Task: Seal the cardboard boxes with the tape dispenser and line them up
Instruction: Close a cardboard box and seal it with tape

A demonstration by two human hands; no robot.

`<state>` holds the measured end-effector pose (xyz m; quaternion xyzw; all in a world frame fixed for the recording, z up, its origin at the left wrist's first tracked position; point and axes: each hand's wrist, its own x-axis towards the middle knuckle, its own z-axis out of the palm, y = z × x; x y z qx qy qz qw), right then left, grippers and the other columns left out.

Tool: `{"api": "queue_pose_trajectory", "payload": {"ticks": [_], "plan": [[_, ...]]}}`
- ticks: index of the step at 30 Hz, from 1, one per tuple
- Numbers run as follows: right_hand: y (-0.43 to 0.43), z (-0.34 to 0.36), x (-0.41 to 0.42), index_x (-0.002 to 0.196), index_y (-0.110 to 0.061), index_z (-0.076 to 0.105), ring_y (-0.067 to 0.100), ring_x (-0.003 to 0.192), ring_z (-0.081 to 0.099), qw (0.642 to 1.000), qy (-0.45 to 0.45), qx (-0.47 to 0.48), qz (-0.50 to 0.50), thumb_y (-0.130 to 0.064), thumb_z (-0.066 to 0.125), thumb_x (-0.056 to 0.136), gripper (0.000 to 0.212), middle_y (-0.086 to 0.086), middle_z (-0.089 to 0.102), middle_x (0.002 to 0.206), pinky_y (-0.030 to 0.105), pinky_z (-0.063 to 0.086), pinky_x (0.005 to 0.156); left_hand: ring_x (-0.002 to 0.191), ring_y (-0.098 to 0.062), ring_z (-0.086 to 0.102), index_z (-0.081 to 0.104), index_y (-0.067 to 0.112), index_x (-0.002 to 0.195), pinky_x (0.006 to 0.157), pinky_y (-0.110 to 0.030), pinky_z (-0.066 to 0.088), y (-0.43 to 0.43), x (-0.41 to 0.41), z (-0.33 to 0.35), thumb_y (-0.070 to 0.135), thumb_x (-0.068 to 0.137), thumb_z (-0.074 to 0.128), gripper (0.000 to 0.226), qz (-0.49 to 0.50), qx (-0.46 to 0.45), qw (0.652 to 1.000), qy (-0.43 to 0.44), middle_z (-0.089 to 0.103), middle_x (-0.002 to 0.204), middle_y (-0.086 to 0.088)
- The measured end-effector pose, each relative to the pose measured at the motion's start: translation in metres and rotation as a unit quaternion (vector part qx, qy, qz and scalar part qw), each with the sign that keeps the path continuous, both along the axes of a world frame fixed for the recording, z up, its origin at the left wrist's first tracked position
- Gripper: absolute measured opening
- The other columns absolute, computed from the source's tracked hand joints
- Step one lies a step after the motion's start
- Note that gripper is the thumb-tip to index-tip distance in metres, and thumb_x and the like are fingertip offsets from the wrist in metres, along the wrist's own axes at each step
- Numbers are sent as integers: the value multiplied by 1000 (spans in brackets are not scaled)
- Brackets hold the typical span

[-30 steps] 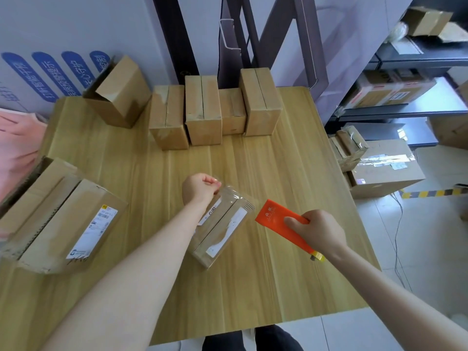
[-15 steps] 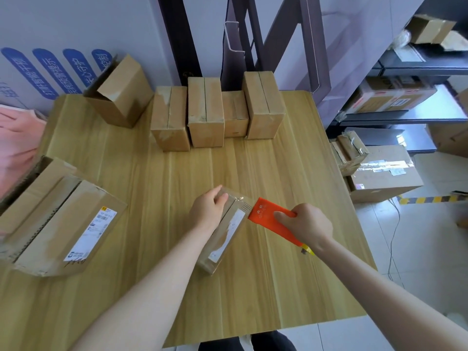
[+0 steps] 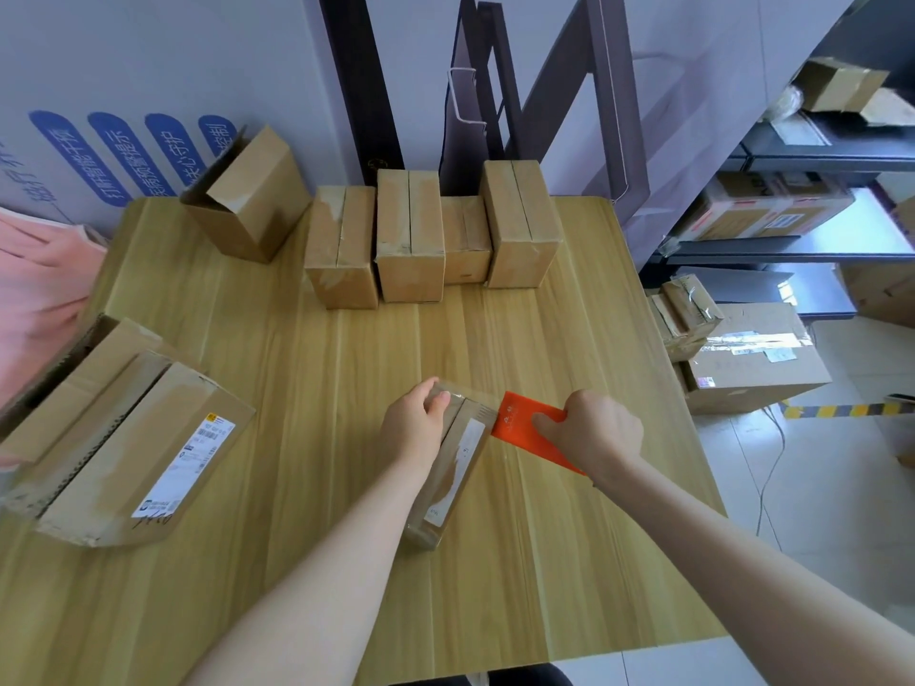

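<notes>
while the left hand [image 3: 415, 428] grips the small box [image 3: 453, 467] at mid-frame on the worktop [image 3: 297, 368], the right hand [image 3: 596, 433], curled round the orange tape dispenser [image 3: 517, 423], should pull flat along the seam.

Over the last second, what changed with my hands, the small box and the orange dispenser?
The left hand, earlier a fist above the small box, came down and now grips its far end. The right hand carried the orange tape dispenser leftward until its front edge met the box's far right corner. The row of boxes at the back and the large box on the left stayed put.
</notes>
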<state>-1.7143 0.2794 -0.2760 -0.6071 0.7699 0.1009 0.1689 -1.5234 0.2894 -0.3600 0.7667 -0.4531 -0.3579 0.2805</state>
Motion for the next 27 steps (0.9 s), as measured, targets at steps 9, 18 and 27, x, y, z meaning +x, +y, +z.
{"api": "queue_pose_trajectory", "payload": {"ticks": [9, 18, 27], "plan": [[-12, -8, 17, 74, -17, 53, 21, 70, 54, 995, 49, 7, 81, -43, 50, 90, 31, -2, 47, 64, 27, 38, 59, 119, -17, 57, 54, 20, 135, 96, -29, 46, 4, -10, -1, 35, 98, 50, 40, 35, -11, 999, 6, 62, 128, -1], [-14, -21, -5, 70, -16, 60, 20, 57, 60, 999, -35, -21, -25, -58, 50, 86, 46, -2, 60, 63, 26, 50, 59, 123, -22, 53, 50, 11, 137, 103, -33, 42, 16, -40, -5, 28, 96, 53, 44, 251, 10, 956, 153, 57, 134, -3], [-1, 30, -31, 64, -17, 62, 16, 37, 60, 984, -135, -100, -57, -58, 51, 87, 48, -1, 62, 55, 21, 39, 44, 124, -13, 45, 58, 14, 129, 104, -25, 36, 24, -43, 20, 10, 95, 52, 34, 77, -187, 977, -65, 56, 130, 2]]}}
